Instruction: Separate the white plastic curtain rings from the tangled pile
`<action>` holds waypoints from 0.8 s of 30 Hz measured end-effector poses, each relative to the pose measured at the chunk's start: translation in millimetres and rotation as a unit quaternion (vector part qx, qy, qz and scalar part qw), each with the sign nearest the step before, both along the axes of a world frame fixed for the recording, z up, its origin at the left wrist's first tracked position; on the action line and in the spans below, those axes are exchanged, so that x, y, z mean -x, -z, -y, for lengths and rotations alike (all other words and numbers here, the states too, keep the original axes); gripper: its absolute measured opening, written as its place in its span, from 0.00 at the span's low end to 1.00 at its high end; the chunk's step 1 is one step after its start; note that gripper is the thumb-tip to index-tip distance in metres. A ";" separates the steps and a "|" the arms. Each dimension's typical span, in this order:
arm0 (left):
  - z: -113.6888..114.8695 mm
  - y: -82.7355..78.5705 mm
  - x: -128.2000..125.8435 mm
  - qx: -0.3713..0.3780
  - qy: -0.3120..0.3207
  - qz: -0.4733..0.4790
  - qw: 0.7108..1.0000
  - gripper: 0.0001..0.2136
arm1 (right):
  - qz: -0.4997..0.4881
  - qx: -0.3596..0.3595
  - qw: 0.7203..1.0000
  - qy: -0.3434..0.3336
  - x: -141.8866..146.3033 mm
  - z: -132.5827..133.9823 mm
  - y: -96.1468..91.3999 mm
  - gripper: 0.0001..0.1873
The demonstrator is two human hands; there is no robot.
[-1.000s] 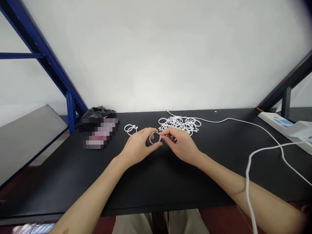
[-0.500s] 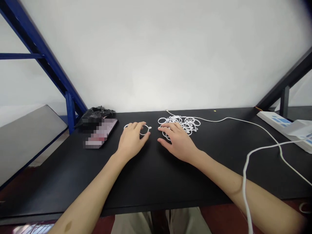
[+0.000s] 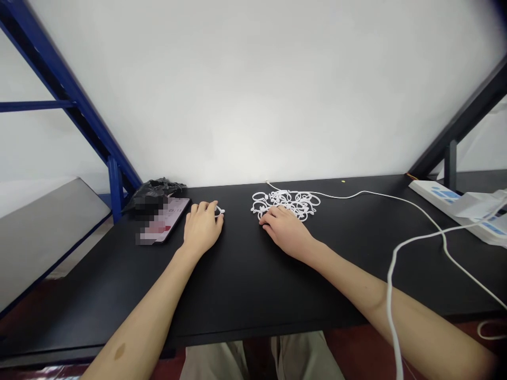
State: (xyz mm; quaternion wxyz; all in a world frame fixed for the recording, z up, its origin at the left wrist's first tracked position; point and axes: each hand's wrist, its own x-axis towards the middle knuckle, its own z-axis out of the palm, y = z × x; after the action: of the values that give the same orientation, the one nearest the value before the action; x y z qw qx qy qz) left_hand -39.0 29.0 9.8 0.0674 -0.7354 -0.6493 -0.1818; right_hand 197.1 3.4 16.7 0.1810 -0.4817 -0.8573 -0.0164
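Low over the left part of the black table is my left hand, its fingers down and its thumb apart. It covers most of a white cord ring, whose knob-like end shows past the thumb. My right hand is at the near edge of a tangled pile of white rings with small knobs. Its fingers are curled together with the thumb; what lies between the fingertips is hidden.
A phone lies left of my left hand, beside a crumpled black plastic bag. A long white cable loops across the right side over my forearm. A white box with blue print stands at right; blue frame bars rise at left.
My left hand has moved left and covers more of its ring. My right hand has closed its fingers at the pile's near edge. The view has shifted slightly.
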 end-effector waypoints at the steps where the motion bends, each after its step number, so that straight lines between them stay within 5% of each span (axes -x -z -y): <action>1: 0.0 0.2 0.4 -0.002 0.001 0.003 1.000 0.22 | -0.001 -0.004 1.000 0.000 0.0 -0.2 0.4 0.09; 8: 0.3 2.6 1.0 0.003 -0.003 0.001 1.000 0.23 | -0.030 -0.022 0.999 -0.002 2.3 1.0 -0.3 0.11; 14: 5.5 -1.6 -2.9 -0.032 0.004 0.008 0.999 0.23 | -0.168 -0.022 0.986 -0.007 4.1 1.8 -3.6 0.19; 18: 16.5 -6.2 -17.3 -0.051 0.111 0.066 0.990 0.22 | -0.254 0.005 0.967 0.001 5.8 2.9 -5.7 0.19; 24: 28.2 -8.4 -40.3 0.038 0.270 0.167 0.948 0.19 | -0.289 -0.001 0.957 -0.037 11.9 8.1 -9.0 0.14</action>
State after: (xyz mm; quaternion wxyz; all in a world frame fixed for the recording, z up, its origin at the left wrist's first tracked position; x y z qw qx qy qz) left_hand 1.4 0.8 18.2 -0.1216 -0.8444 -0.4349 -0.2881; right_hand 185.2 -4.7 25.8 0.4216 -0.4339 -0.7856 0.1296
